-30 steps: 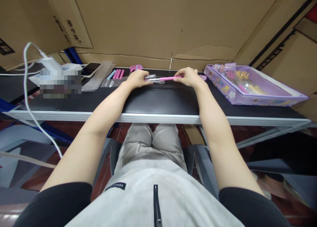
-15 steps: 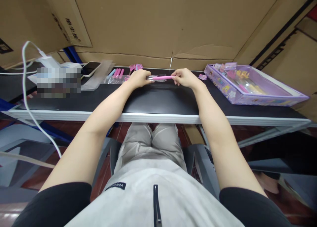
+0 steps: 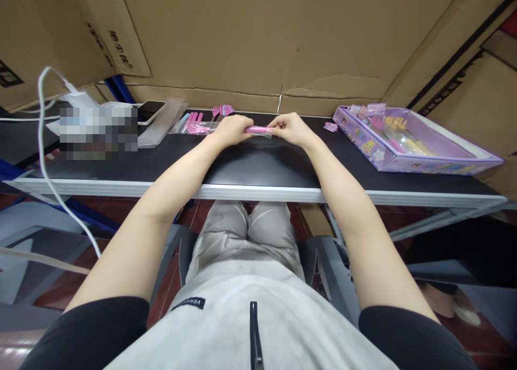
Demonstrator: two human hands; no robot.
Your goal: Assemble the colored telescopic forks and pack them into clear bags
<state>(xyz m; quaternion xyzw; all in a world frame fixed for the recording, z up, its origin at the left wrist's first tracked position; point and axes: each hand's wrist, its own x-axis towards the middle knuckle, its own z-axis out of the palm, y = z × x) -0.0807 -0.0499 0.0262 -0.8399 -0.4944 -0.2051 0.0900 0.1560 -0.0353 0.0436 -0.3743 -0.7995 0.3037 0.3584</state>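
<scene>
A pink back scratcher (image 3: 257, 130) lies level across both hands, just over the black tabletop. My left hand (image 3: 233, 130) is closed around its middle and the clear plastic bag (image 3: 210, 126) over it. Left of that hand, the pink claw end shows through the plastic. With thumb and fingers, my right hand (image 3: 290, 129) pinches the right end of the pink handle, near the bag's mouth. A bit of clear film hangs below the handle between the hands.
Several pink and blue handles (image 3: 195, 118) and small claw heads (image 3: 222, 110) lie behind my left hand. Further left are flat plastic bags (image 3: 159, 125), a phone (image 3: 151, 112) and a white cable (image 3: 40, 127). A purple display box (image 3: 388, 157) stands at right, near a small purple packet (image 3: 330, 126).
The back scratcher has slid left through my left hand into the bag, its claw end now showing further left. My right hand has moved left with the handle's end, closer to my left hand.
</scene>
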